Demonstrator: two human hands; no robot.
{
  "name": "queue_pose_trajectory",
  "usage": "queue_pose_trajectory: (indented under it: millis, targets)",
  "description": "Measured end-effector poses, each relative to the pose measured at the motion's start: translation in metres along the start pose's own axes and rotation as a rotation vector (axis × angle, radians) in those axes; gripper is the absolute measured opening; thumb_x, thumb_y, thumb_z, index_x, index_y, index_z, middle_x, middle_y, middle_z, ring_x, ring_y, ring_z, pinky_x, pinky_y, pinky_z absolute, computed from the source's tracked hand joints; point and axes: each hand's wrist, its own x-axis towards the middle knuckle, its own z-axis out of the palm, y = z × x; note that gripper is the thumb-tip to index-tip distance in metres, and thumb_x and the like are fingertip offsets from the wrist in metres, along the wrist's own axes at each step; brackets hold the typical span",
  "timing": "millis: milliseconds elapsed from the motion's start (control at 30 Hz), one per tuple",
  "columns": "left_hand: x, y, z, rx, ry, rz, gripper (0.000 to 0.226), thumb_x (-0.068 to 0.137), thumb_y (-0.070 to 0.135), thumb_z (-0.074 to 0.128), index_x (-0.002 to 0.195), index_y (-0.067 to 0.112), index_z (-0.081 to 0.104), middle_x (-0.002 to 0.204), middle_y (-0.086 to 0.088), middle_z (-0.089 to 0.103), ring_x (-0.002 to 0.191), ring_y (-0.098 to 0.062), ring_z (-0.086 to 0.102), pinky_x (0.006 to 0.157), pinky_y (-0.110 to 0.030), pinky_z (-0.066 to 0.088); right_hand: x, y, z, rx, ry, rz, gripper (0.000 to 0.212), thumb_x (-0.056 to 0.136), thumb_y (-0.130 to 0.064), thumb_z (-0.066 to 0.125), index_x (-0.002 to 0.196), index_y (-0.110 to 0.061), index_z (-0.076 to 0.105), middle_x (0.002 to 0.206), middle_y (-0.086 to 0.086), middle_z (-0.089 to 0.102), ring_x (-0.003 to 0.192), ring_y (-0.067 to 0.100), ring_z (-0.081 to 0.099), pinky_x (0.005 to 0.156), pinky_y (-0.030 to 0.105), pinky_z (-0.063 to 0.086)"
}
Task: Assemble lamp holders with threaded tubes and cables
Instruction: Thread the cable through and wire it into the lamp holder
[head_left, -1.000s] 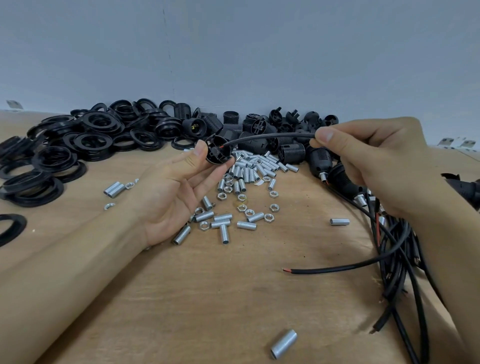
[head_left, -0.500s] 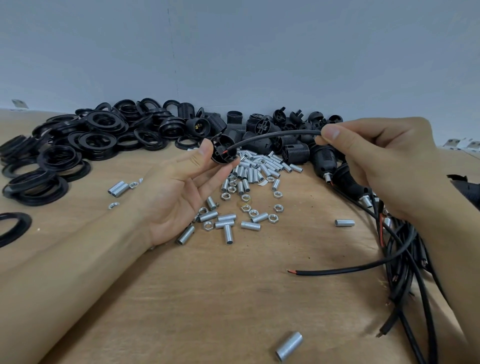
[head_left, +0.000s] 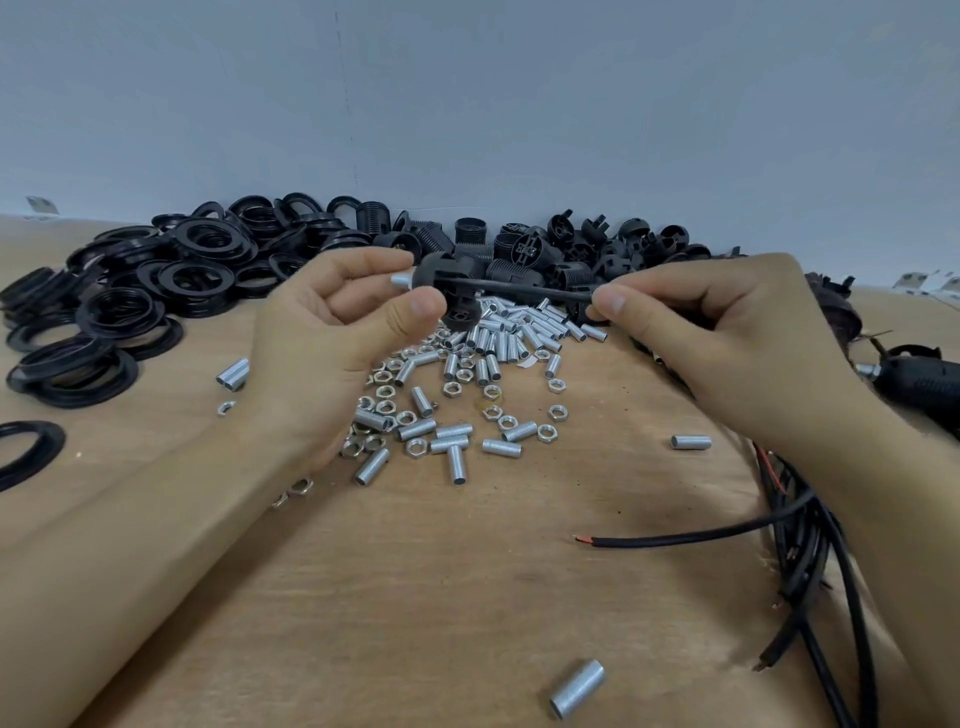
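Since a second ago, we saw the left hand (head_left: 332, 332) turn the gripped lamp holder (head_left: 451, 291); right hand (head_left: 727, 332) pinched its cable (head_left: 524, 290). Tubes (head_left: 498, 343) littered the counter (head_left: 415, 597) at center.

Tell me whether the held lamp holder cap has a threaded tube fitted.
Fitted. A silver threaded tube sticks out of the black lamp holder cap in the left hand; the right hand pinches the cable.

Black lamp holder (head_left: 451, 291), silver tube (head_left: 401, 281) fitted, cable (head_left: 530, 289) entering.
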Motion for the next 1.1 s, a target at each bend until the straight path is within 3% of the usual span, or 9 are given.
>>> queue_pose_trajectory:
  millis: [133, 333, 467, 567, 667, 767, 900, 1000, 1100]
  targets:
    - [-0.003, 0.002, -0.001, 0.287, 0.000, 0.187, 0.034, 0.058, 0.034, 0.089, 0.088, 0.025, 0.075, 0.082, 0.004, 0.077, 0.077, -0.012, 0.074, 0.075, -0.023, 0.057, 0.003, 0.001, -0.008, 0.126, -0.059, 0.138, 0.017, 0.088, -0.030, 0.069, 0.075, -0.023, 0.078, 0.042, -0.007, 0.054, 0.038, 0.000, 0.042, 0.042, 0.005, 0.030]
    - [-0.007, 0.005, 0.006, 0.391, -0.039, 0.205, 0.023, 0.066, 0.028, 0.080, 0.085, 0.016, 0.072, 0.074, 0.010, 0.076, 0.066, -0.004, 0.071, 0.064, -0.013, 0.054, 0.006, 0.004, -0.024, 0.318, -0.270, 0.381, 0.034, 0.070, -0.044, 0.074, 0.075, -0.010, 0.077, 0.042, -0.001, 0.028, 0.039, 0.016, 0.020, 0.041, 0.015, 0.022]
    - [-0.012, 0.001, 0.012, 0.363, -0.119, 0.150, 0.021, 0.060, 0.025, 0.081, 0.079, 0.018, 0.076, 0.072, 0.003, 0.076, 0.063, -0.009, 0.072, 0.063, -0.016, 0.055, 0.003, 0.001, -0.007, 0.261, -0.268, 0.328, 0.029, 0.079, -0.049, 0.071, 0.082, -0.021, 0.078, 0.047, 0.006, 0.029, 0.047, 0.021, 0.021, 0.045, 0.023, 0.021]
    - [-0.017, -0.003, 0.016, 0.396, -0.220, 0.144, 0.023, 0.068, 0.014, 0.081, 0.090, 0.016, 0.075, 0.083, 0.002, 0.078, 0.067, -0.013, 0.073, 0.063, -0.019, 0.056, 0.002, -0.001, 0.013, 0.363, -0.279, 0.366, 0.019, 0.091, -0.034, 0.064, 0.083, -0.020, 0.075, 0.049, -0.003, 0.034, 0.044, 0.016, 0.025, 0.044, 0.023, 0.022]
    - [-0.016, -0.007, 0.010, 0.633, -0.216, 0.262, 0.021, 0.084, 0.024, 0.075, 0.103, 0.031, 0.072, 0.090, 0.011, 0.077, 0.073, -0.024, 0.072, 0.068, -0.033, 0.058, 0.004, -0.001, 0.020, 0.745, -0.258, 0.471, 0.021, 0.098, -0.015, 0.049, 0.102, -0.013, 0.069, 0.063, 0.002, 0.059, 0.048, 0.013, 0.043, 0.043, 0.023, 0.036]
    - [-0.010, -0.007, 0.006, 0.656, -0.104, 0.352, 0.015, 0.092, 0.028, 0.065, 0.106, 0.033, 0.068, 0.080, 0.019, 0.072, 0.072, -0.003, 0.068, 0.066, -0.015, 0.051, 0.008, 0.002, 0.011, 1.235, -0.352, 0.492, 0.040, 0.090, -0.010, 0.035, 0.121, -0.003, 0.059, 0.109, 0.016, 0.071, 0.079, 0.020, 0.067, 0.066, 0.028, 0.054]
    - [-0.005, -0.007, 0.004, 0.450, 0.010, 0.154, 0.016, 0.091, 0.035, 0.060, 0.090, 0.024, 0.072, 0.061, 0.012, 0.054, 0.044, -0.003, 0.041, 0.045, -0.022, 0.037, 0.007, 0.010, 0.011, 1.141, -0.321, 0.441, 0.053, 0.078, 0.011, 0.051, 0.128, -0.004, 0.055, 0.116, 0.015, 0.069, 0.099, 0.024, 0.069, 0.080, 0.027, 0.056]
    - [-0.002, -0.006, 0.005, 0.240, 0.086, -0.050, 0.028, 0.096, 0.033, 0.059, 0.073, 0.026, 0.072, 0.054, 0.008, 0.037, 0.040, -0.006, 0.026, 0.040, -0.020, 0.029, 0.001, 0.008, 0.022, 1.064, -0.404, 0.417, 0.060, 0.080, 0.002, 0.064, 0.136, -0.011, 0.050, 0.125, 0.015, 0.065, 0.111, 0.032, 0.065, 0.089, 0.031, 0.055]
    - [-0.008, -0.006, 0.010, 0.357, -0.009, 0.062, 0.023, 0.086, 0.046, 0.066, 0.079, 0.026, 0.075, 0.044, 0.012, 0.043, 0.039, -0.001, 0.035, 0.042, -0.014, 0.031, 0.000, 0.002, 0.034, 1.014, -0.374, 0.433, 0.058, 0.079, -0.011, 0.071, 0.133, -0.015, 0.052, 0.122, 0.013, 0.067, 0.110, 0.031, 0.066, 0.086, 0.030, 0.055]
